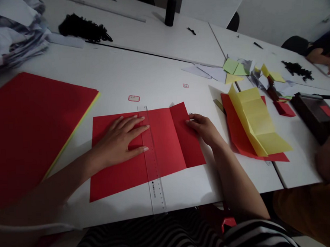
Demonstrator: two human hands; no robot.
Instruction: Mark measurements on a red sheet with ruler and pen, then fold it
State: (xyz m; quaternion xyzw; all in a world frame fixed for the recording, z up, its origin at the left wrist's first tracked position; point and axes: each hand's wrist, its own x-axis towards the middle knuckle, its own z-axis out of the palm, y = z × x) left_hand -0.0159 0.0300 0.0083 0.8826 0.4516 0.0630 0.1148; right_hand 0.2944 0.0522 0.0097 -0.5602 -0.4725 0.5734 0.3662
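Note:
A red sheet of paper (164, 142) lies before me, with a crease on its right side and the flap beyond it tilted up. Across the sheet runs a clear plastic ruler (157, 187), its lower end reaching past the paper to the table edge. My left hand (123, 137) is spread flat, fingertips on the ruler and palm on the red paper. At the flap's right edge, my right hand (203, 126) pinches the paper between thumb and fingers.
A stack of large red sheets (42, 127) lies left. Folded yellow paper (255, 114) rests on red paper at right, near paper scraps (235, 67) and a paper cutter (310, 114). Black cord (82, 28) and a black bottle (170, 11) sit farther back. Other people sit at right.

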